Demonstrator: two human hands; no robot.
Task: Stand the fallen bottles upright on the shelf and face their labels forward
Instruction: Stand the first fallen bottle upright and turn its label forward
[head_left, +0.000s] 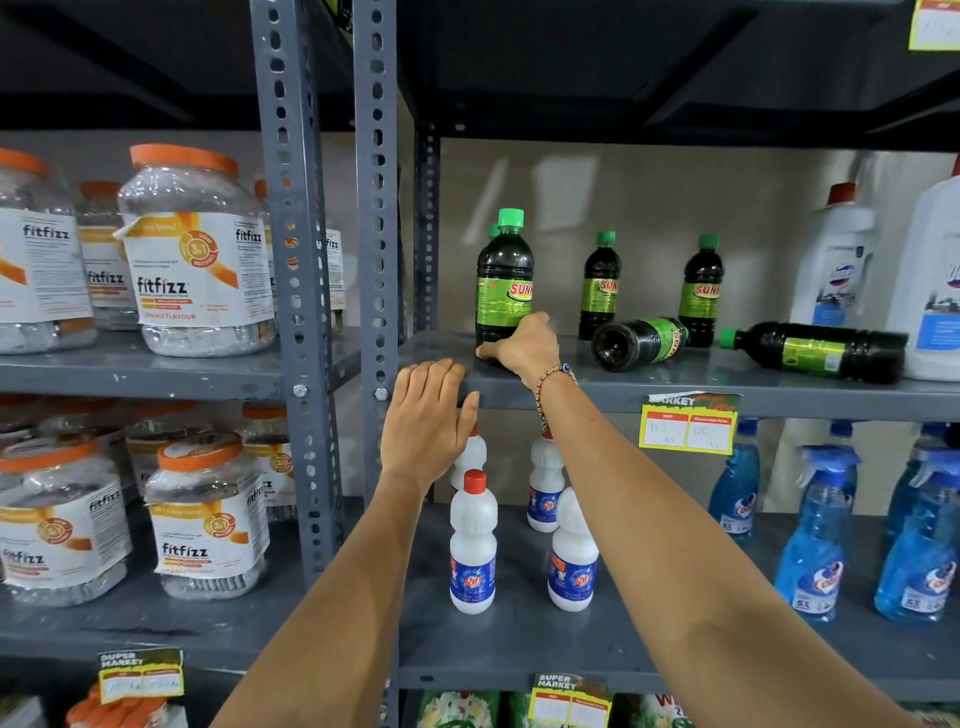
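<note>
Dark bottles with green caps and green labels stand and lie on the grey shelf (613, 387). My right hand (522, 345) grips the base of the nearest upright bottle (503, 275), whose label is turned to the right. Another bottle hides behind it. Two more bottles (600, 286) (701, 291) stand upright further back. One bottle (641, 342) lies fallen with its base toward me. Another fallen bottle (815, 349) lies with its cap pointing left. My left hand (426, 421) rests flat on the shelf's front edge, holding nothing.
Large white bottles (836, 260) stand at the shelf's right end. White bleach bottles (471, 545) and blue spray bottles (815, 535) fill the shelf below. Orange-lidded jars (195, 249) sit in the left bay past the perforated grey uprights (376, 208). A yellow price tag (688, 423) hangs from the edge.
</note>
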